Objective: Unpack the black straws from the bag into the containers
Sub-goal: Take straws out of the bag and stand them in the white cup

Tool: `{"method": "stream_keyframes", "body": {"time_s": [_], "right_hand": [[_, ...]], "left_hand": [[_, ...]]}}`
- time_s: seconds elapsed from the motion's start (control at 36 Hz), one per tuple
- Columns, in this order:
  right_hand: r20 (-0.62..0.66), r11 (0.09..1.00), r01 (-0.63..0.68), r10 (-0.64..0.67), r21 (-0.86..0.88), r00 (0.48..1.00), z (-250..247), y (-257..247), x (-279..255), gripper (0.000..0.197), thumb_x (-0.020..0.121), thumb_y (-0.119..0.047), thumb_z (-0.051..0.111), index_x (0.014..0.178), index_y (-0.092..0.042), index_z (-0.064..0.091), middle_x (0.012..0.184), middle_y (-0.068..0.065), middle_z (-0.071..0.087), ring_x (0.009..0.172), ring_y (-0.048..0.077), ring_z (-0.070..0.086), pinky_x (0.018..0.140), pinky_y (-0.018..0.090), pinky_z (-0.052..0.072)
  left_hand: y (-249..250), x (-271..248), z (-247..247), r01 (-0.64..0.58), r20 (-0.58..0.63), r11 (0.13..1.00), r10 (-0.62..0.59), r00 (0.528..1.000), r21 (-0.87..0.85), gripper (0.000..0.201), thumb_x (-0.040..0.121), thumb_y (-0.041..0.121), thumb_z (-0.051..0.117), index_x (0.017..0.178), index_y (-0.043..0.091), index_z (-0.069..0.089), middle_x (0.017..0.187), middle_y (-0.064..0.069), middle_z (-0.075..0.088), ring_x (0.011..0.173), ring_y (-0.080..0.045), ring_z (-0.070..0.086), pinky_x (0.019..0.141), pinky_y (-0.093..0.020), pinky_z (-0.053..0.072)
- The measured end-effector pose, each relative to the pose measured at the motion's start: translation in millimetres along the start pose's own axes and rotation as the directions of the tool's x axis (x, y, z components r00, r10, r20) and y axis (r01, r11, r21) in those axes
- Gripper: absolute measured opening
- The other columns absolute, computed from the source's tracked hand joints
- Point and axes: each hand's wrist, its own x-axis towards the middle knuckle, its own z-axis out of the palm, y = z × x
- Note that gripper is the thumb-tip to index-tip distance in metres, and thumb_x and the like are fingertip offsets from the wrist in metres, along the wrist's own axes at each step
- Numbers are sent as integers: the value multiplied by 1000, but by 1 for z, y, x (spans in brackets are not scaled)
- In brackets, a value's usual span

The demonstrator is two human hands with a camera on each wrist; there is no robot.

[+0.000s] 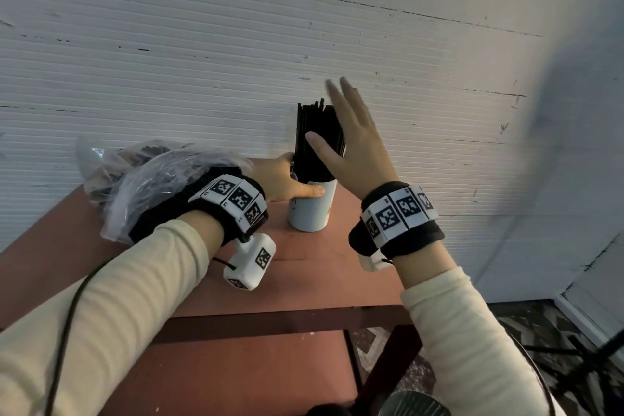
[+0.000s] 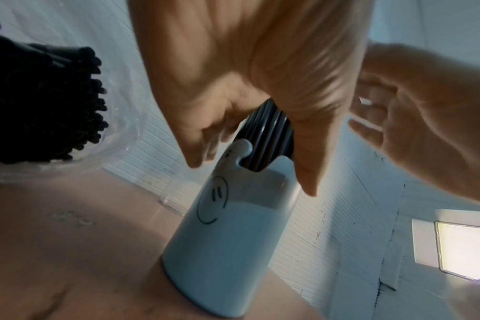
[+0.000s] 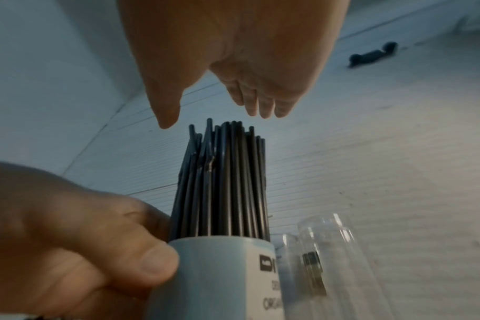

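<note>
Bundle of black plastic straws (image 1: 315,142): upright in pale blue cylindrical container (image 1: 312,209) near counter (image 1: 320,280) far edge. Left hand (image 1: 283,179) clamped on container rim and straw base; right hand (image 1: 354,142) hovering beside the straws, fingers (image 3: 260,101) straight and apart. Advice: keep container steadied while the flat right palm taps uneven straw tops level; remaining straws in clear plastic bag (image 1: 148,179), far-left corner.

The head camera looked down and forward from above both forearms, onto the reddish table (image 1: 209,287) against a white ribbed wall (image 1: 236,44). The left wrist camera sat low by the tabletop, tilted up along the left hand (image 2: 233,75), close to the white container (image 2: 233,238). The right wrist camera looked up along the right hand (image 3: 233,54), nearly touching the container. All three views shared the container and its black straws (image 3: 227,184).
</note>
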Motion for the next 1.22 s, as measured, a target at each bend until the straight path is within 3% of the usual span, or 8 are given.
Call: {"method": "stream_keyframes", "body": {"time_s": [0.17,0.28,0.44,0.72,0.86,1.0,1.11,1.22], "right_hand": [[98,932,-315,302,178,948,-9,16,-11,109,79,-53,70,154,-14,1,162,1,7,148,13,9,114,22,11],[248,892,-416,369,174,895,-9,23,-14,107,78,-48,74,153,-11,7,152,-5,24,141,9,21,106,17,20],[497,830,-558,490,-14,716,11,36,-18,135,49,-87,63,153,-16,14,157,8,26,144,25,27,115,43,29],[490,829,-558,480,18,728,26,34,-14,97,44,-80,70,125,-29,55,113,-6,61,93,14,64,72,36,61],[543,789,-608,472,91,695,41,25,-5,72,75,-46,77,135,-18,49,125,0,59,103,16,61,63,23,56],[472,814,-580,495,42,729,62,13,7,65,81,-48,71,135,-18,48,123,1,61,96,18,64,60,14,53],[433,812,-580,501,63,749,88,9,24,56,78,-46,71,123,-16,56,112,7,67,95,25,66,80,37,56],[369,790,-610,551,58,748,118,14,42,63,77,-49,69,128,-14,54,116,7,65,102,29,62,83,34,50]], "left_hand": [[4,-9,-12,-20,-84,991,9,996,-134,101,72,27,83,153,22,22,144,-1,46,133,-17,44,105,-32,38],[3,-27,-43,-143,-390,990,138,910,14,57,81,32,74,133,33,50,125,9,60,117,-13,55,97,-33,46],[-11,-56,-92,-104,-575,934,296,763,343,27,87,34,62,113,38,61,115,16,62,107,-10,58,84,-30,45],[-56,-80,-142,88,-133,919,-39,990,385,36,87,16,61,109,44,61,137,0,54,124,-21,52,101,-38,42],[-65,-84,-142,41,-89,955,-16,996,294,49,85,3,63,108,47,58,135,-1,54,130,-16,48,99,-33,41],[-66,-74,-141,29,-192,960,26,981,280,48,84,0,59,109,40,64,133,-1,56,117,-14,50,86,-27,39],[-65,-63,-141,30,-276,968,42,960,251,46,84,-2,56,110,34,68,133,-3,57,122,-19,52,83,-25,38],[-65,-50,-144,17,-324,974,59,944,228,46,84,-3,55,108,34,69,136,-2,57,123,-17,52,81,-23,38]]}}
